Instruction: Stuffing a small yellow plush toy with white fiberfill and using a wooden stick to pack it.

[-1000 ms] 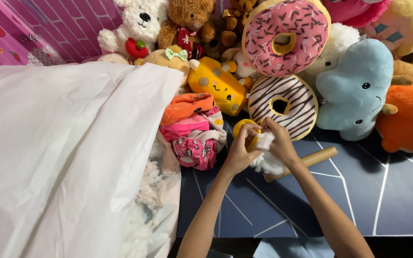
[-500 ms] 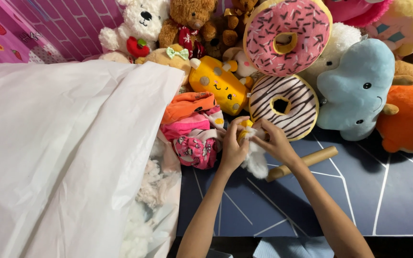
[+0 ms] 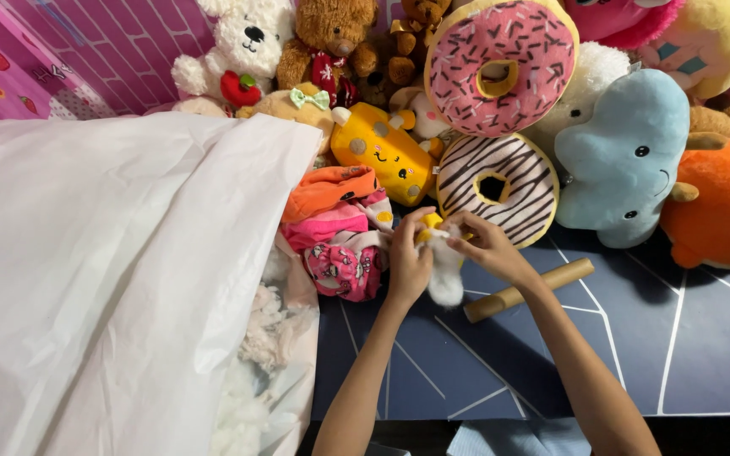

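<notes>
My left hand (image 3: 408,262) and my right hand (image 3: 487,247) meet over the dark mat, both closed on a small yellow plush toy (image 3: 429,226) with a tuft of white stuffing (image 3: 447,272) hanging from it. The left hand grips the toy from the left side, and the right hand's fingers pinch at its top. Most of the toy is hidden by my fingers. A pile of folded pink and orange fabric (image 3: 337,230) lies just left of my left hand. A wooden stick (image 3: 527,290) lies on the mat under my right wrist.
A big white plastic bag (image 3: 111,279) with loose white stuffing (image 3: 264,338) at its mouth fills the left. Plush toys crowd the back: two doughnuts (image 3: 498,181), a blue elephant (image 3: 623,160), an orange toy (image 3: 720,207), a yellow giraffe (image 3: 382,152), bears. The dark blue mat (image 3: 618,355) lies below.
Both hands have shifted slightly left and down with the yellow toy. The white stuffing now hangs lower between them.
</notes>
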